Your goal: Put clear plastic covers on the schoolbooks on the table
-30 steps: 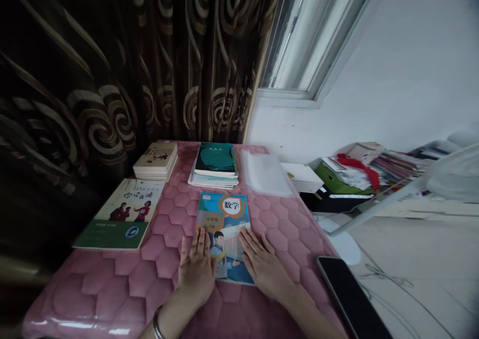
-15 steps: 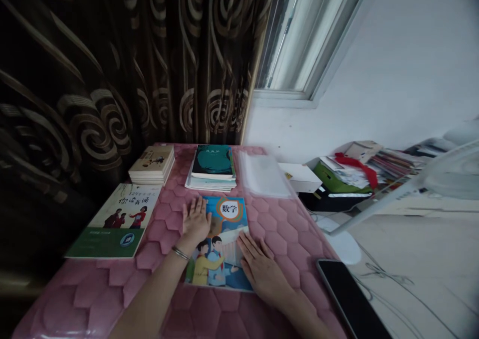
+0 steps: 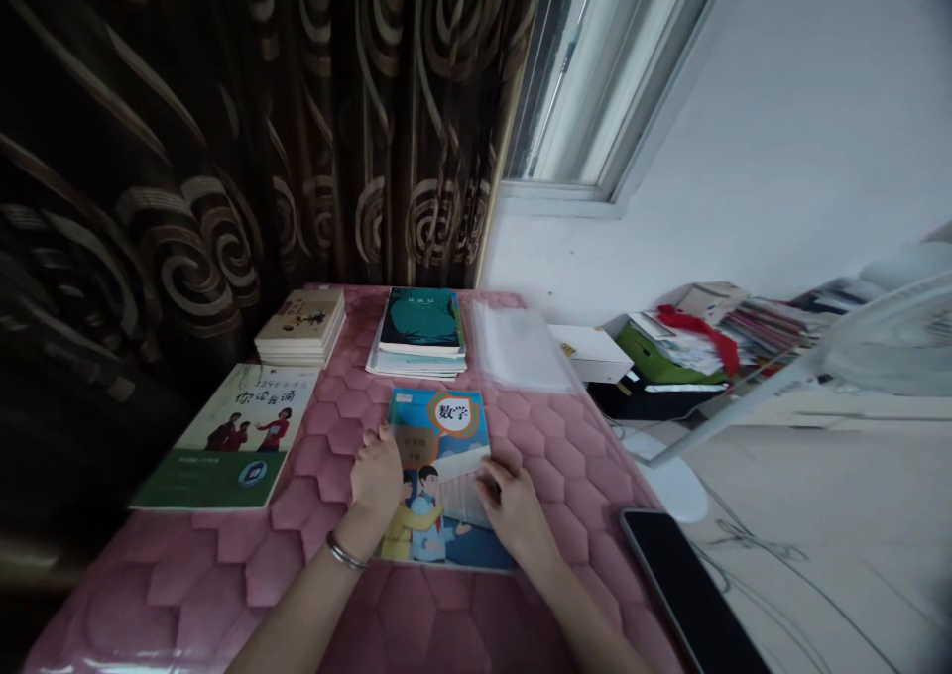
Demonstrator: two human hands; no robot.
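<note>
A blue maths textbook [image 3: 465,550] with cartoon children on its front lies flat before me. A clear plastic book cover [image 3: 465,491] spreads over its lower part, its top edge crossing below the title. At the book's left edge, my left hand [image 3: 376,474] is closed, fingers curled on the cover's side; the thumb is hard to see. On the right edge, my right hand [image 3: 517,510] pinches the cover between thumb and fingers. The undersides of both grips are hidden.
Beyond the textbook lie a stack of books with a teal top [image 3: 422,319] and clear plastic sheets [image 3: 525,349]. To the left are small tan books [image 3: 301,322] and a green-and-white book [image 3: 230,436]. A phone [image 3: 688,585] lies at the right table edge, near a white fan [image 3: 773,392].
Both hands were lying flat with fingers stretched on the textbook. Now their fingers have curled at its two sides, the left hand having drawn back slightly toward me.
</note>
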